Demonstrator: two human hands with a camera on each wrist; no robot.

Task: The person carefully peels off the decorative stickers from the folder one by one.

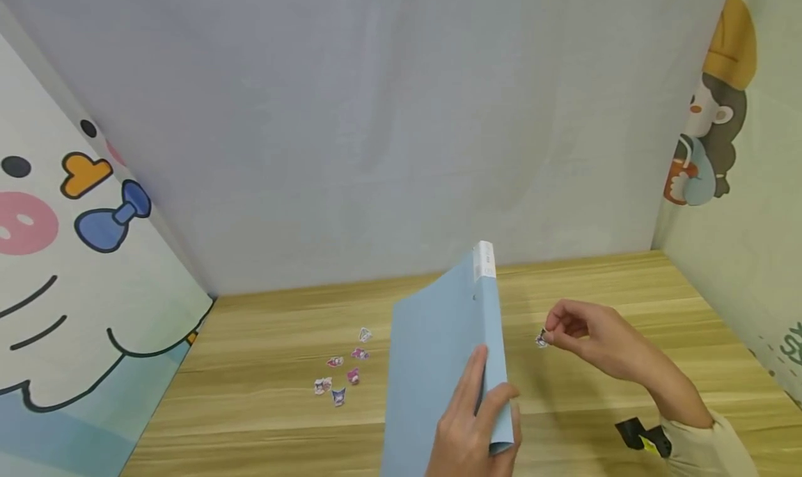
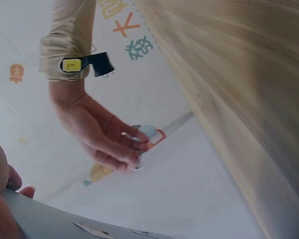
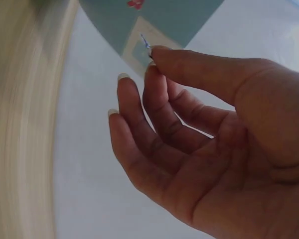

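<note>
Blue folder [image 1: 432, 338] and small sticker [image 1: 541, 338], each held in one hand. The folder stands tilted, spine [image 1: 491, 324] toward the right hand [image 1: 592, 338], between that hand and the scattered stickers [image 1: 354, 377] on the wooden surface [image 1: 250, 393]; whether its lower edge touches the wood is out of view. The left hand's [image 1: 464, 435] grip wraps the lower spine. The covers appear to be smooth plastic, probably light, fairly stiff and slightly slippery; the spine should offer the firmest hold, whereas a single cover might swing. The right hand's grip is a narrow thumb-and-finger pinch on the sticker, well apart from the folder. Thin and nearly weightless, the sticker likely creases easily and is best taken lightly by its margin.
</note>
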